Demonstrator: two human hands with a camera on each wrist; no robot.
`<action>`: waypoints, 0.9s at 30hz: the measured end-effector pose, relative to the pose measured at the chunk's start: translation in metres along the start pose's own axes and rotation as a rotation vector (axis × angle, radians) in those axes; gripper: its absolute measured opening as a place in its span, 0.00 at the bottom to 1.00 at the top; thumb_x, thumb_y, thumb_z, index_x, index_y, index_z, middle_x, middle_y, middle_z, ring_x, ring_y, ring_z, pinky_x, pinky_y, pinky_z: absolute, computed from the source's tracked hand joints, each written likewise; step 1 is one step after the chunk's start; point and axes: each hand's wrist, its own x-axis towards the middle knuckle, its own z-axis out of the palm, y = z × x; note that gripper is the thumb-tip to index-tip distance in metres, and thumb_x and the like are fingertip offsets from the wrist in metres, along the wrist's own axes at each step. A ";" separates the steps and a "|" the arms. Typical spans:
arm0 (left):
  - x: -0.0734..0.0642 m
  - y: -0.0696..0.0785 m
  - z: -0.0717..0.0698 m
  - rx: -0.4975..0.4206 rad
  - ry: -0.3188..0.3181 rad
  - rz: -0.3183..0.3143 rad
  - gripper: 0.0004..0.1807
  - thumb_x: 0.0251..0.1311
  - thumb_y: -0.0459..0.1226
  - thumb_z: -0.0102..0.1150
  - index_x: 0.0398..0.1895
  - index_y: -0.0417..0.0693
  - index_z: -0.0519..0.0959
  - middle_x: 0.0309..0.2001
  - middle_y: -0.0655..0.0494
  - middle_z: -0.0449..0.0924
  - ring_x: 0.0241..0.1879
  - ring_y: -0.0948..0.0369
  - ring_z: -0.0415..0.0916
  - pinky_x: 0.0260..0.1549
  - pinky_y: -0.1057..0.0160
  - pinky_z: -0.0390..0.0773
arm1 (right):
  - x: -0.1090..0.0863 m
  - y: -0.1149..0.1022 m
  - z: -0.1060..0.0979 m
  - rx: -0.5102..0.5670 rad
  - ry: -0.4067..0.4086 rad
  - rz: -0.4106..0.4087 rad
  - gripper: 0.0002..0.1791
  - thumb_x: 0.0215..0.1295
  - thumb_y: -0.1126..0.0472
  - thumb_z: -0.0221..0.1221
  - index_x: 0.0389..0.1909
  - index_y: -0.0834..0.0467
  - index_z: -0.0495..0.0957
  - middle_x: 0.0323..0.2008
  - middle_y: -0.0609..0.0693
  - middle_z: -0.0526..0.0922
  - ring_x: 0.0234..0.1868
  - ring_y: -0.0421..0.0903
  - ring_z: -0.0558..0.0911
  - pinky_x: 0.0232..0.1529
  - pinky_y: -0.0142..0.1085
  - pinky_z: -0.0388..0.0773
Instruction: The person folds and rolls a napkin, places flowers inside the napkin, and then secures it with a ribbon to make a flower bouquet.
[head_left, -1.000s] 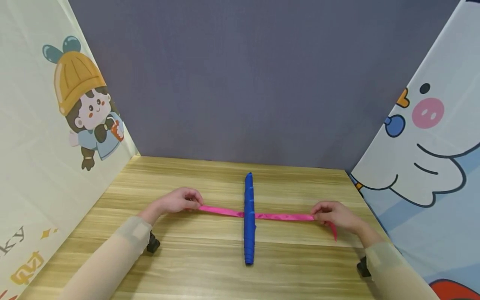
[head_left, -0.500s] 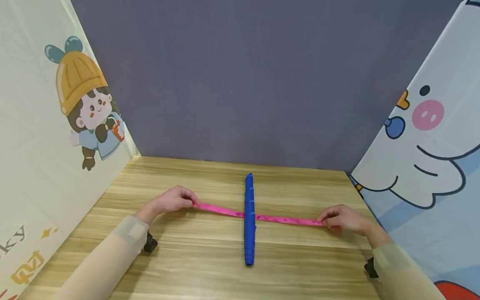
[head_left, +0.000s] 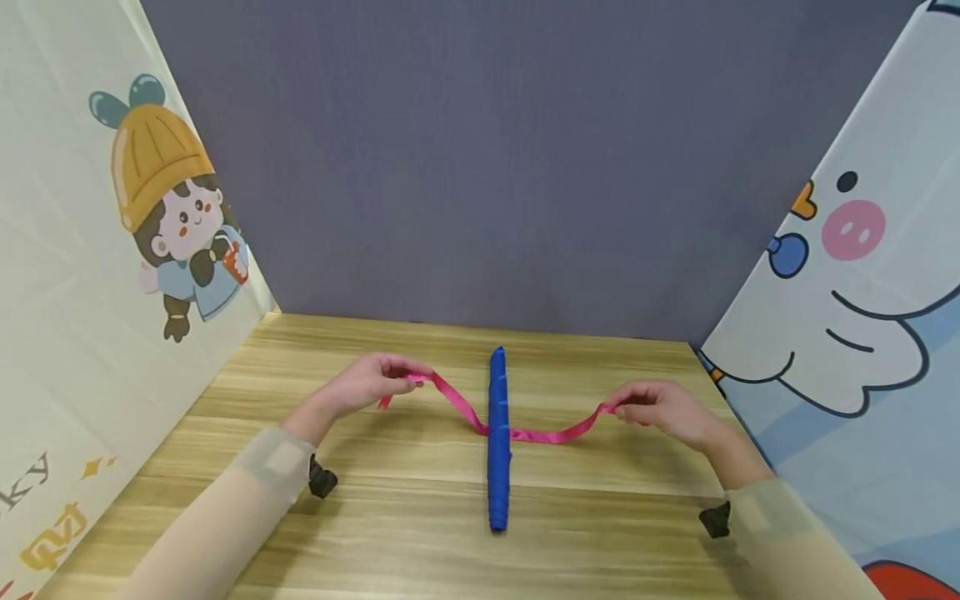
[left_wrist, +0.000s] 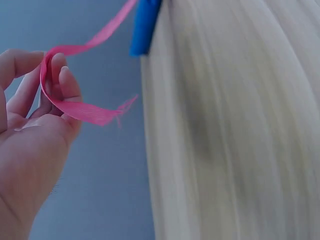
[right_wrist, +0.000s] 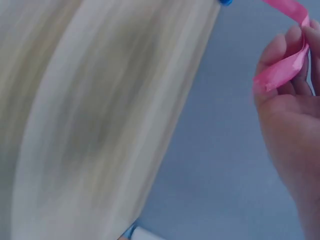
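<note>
A pink ribbon (head_left: pixel 547 436) passes under a long blue roll (head_left: pixel 498 450) that lies lengthwise on the wooden table. My left hand (head_left: pixel 375 383) pinches the ribbon near its left end, lifted above the table; in the left wrist view the frayed tail of the ribbon (left_wrist: pixel 92 112) hangs across the palm. On the other side, my right hand (head_left: pixel 663 410) pinches the ribbon near its right end, also raised, with a short tail of ribbon (right_wrist: pixel 280 74) lying over the fingers in the right wrist view. Between hands and roll, both ribbon lengths sag in curves. The stretch beneath the roll is hidden.
The wooden table (head_left: pixel 420 542) meets a dark grey panel (head_left: pixel 480 167) at the back. Printed cloth walls stand at the left (head_left: pixel 60 250) and right (head_left: pixel 907 467). A small black camera sits under each wrist.
Both hands have risen and come inward, lifting the ribbon ends. The ribbon, earlier pulled nearly straight along the table, now curves up on each side. The blue roll has stayed put.
</note>
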 end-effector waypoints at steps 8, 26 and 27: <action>0.012 0.034 0.029 -0.079 -0.028 0.083 0.28 0.73 0.29 0.66 0.75 0.39 0.78 0.70 0.35 0.81 0.60 0.60 0.83 0.55 0.69 0.84 | 0.016 -0.037 0.027 0.013 -0.012 -0.129 0.08 0.77 0.61 0.68 0.52 0.54 0.91 0.53 0.55 0.91 0.52 0.40 0.89 0.54 0.34 0.87; 0.044 0.055 0.085 -0.157 -0.149 0.189 0.30 0.71 0.26 0.66 0.76 0.38 0.76 0.72 0.39 0.80 0.68 0.47 0.79 0.61 0.64 0.81 | 0.056 -0.098 0.077 0.041 -0.108 -0.320 0.09 0.79 0.65 0.64 0.51 0.55 0.92 0.51 0.54 0.90 0.46 0.47 0.85 0.47 0.34 0.85; 0.045 0.056 0.087 -0.162 -0.158 0.193 0.30 0.72 0.26 0.66 0.77 0.37 0.75 0.71 0.37 0.80 0.68 0.45 0.79 0.61 0.64 0.81 | 0.058 -0.100 0.078 0.033 -0.102 -0.324 0.09 0.79 0.65 0.64 0.51 0.54 0.92 0.51 0.53 0.90 0.44 0.46 0.84 0.45 0.34 0.83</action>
